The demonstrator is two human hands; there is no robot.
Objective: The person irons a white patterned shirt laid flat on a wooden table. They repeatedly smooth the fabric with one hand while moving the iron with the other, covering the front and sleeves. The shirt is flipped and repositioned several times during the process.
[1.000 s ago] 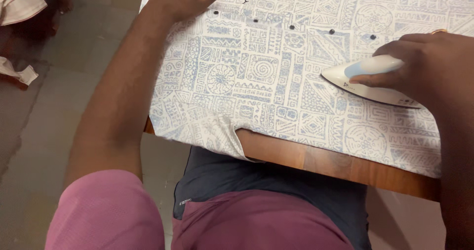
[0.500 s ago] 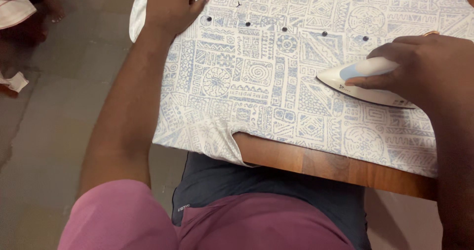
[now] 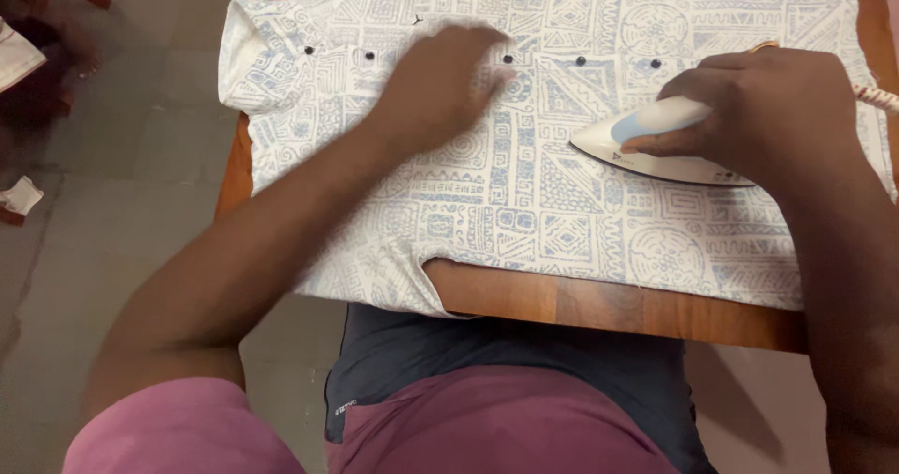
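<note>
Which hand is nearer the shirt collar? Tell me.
Left. The left hand lies flat on the shirt over the button row, right of the collar; the right hand grips the iron far beyond it.

White-and-blue iron [image 3: 646, 146] flat on patterned shirt [image 3: 524, 184] spread over table.

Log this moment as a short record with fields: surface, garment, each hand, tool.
surface: wooden table, front edge bare
garment: white shirt with blue pattern, spread flat, row of dark buttons
left hand: palm down on the shirt near the buttons, blurred
right hand: gripping the iron's handle
tool: white and blue iron, soleplate on the shirt, tip pointing toward the left hand
</note>
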